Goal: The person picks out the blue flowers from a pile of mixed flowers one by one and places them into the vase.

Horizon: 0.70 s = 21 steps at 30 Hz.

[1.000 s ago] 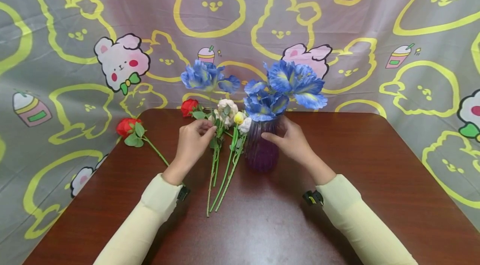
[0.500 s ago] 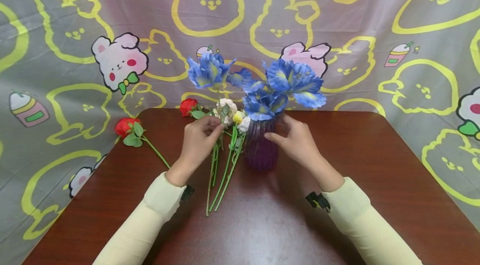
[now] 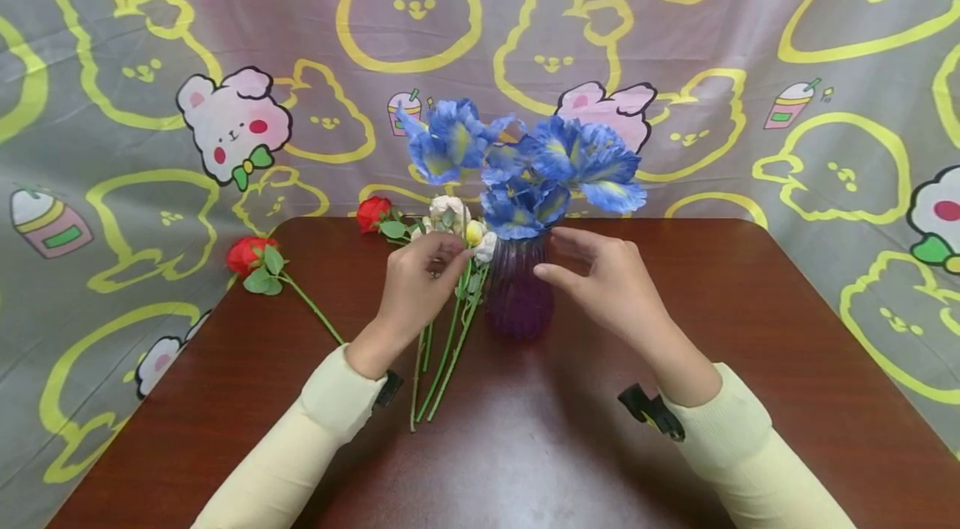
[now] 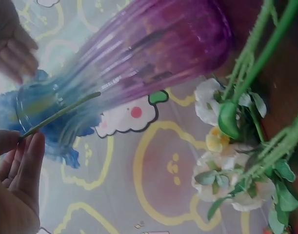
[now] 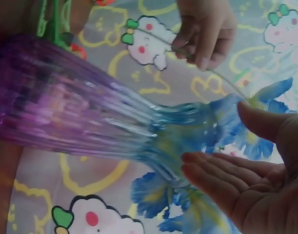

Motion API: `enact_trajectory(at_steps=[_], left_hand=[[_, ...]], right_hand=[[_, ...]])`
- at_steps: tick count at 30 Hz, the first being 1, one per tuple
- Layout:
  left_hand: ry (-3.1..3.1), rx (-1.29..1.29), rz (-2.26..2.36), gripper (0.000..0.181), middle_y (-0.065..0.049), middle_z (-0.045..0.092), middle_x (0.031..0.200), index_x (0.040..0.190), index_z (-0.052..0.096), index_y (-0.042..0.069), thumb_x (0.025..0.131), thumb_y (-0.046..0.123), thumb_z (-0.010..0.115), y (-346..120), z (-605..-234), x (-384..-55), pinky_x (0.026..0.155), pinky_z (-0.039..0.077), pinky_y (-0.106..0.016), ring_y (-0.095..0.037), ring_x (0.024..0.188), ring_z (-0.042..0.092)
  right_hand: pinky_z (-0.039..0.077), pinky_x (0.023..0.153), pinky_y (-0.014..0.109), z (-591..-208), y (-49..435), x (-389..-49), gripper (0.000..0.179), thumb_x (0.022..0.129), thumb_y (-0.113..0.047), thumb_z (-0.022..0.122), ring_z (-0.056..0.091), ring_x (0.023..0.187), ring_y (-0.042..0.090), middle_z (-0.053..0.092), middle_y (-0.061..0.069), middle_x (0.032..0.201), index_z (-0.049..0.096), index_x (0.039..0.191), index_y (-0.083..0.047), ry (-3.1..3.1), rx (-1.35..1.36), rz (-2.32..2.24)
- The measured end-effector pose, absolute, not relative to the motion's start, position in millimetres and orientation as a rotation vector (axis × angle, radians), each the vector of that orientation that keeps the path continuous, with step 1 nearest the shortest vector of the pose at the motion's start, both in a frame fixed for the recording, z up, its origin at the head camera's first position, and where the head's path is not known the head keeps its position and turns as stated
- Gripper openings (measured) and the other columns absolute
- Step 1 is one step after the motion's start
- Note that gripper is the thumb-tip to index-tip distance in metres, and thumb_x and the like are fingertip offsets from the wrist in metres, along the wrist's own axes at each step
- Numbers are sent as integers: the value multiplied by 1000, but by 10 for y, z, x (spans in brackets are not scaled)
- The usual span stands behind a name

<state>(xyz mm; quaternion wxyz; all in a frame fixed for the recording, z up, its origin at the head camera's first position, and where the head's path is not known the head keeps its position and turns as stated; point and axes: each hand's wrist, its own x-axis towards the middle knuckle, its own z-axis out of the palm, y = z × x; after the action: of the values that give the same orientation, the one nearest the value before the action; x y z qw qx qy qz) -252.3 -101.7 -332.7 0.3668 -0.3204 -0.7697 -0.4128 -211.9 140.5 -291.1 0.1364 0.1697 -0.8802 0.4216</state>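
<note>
My left hand (image 3: 420, 283) pinches the thin green stem (image 4: 61, 113) of a blue iris (image 3: 448, 144) between thumb and fingers. The bloom stands above the hand, and the stem's lower end reaches in front of the vase in the left wrist view. The ribbed glass vase (image 3: 519, 300), purple below and bluish at the neck, stands upright with several blue irises (image 3: 585, 156) in its mouth. To its right, my right hand (image 3: 618, 283) is spread with fingers straight and thumb apart, close beside the neck (image 5: 188, 129). Whether its fingertips touch the glass I cannot tell.
White flowers (image 3: 448, 212) and a yellow bud (image 3: 474, 232) lie left of the vase, their green stems (image 3: 450, 354) pointing toward me. Two red roses (image 3: 251, 254) lie farther left on the brown table (image 3: 510, 446). A patterned cloth (image 3: 420, 12) hangs behind.
My left hand has carried the iris rightward, and its bloom has come up beside the irises in the vase. My right hand has drawn slightly right and opened away from the vase.
</note>
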Motion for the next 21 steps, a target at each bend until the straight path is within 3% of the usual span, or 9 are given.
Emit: enact_trajectory(at_steps=[10, 15, 21], left_hand=[[-1900, -989, -951, 13, -6, 67, 79, 90, 66, 2, 81, 0, 76, -839, -3344, -2425, 59, 55, -26, -15, 70, 65], [-1856, -1075, -915, 16, -6, 66, 79, 89, 64, 2, 80, -2, 77, -746, -3386, -2408, 63, 55, -26, -16, 71, 65], [-1842, -1130, -908, 15, -5, 66, 82, 90, 65, 2, 81, -1, 76, -643, -3400, -2384, 66, 53, -20, -13, 71, 64]], right_hand=[[53, 86, 30, -2922, 1358, -2047, 37, 86, -5, 74, 66, 105, 19, 69, 13, 113, 65, 121, 1, -2166, 760, 1558], [53, 86, 31, -2966, 1306, -2059, 33, 86, 4, 71, 66, 104, 21, 68, 19, 112, 65, 119, 6, -2018, 858, 1699], [54, 85, 32, -2995, 1269, -2059, 30, 84, 9, 70, 68, 101, 20, 70, 17, 107, 66, 113, 7, -1941, 839, 1742]])
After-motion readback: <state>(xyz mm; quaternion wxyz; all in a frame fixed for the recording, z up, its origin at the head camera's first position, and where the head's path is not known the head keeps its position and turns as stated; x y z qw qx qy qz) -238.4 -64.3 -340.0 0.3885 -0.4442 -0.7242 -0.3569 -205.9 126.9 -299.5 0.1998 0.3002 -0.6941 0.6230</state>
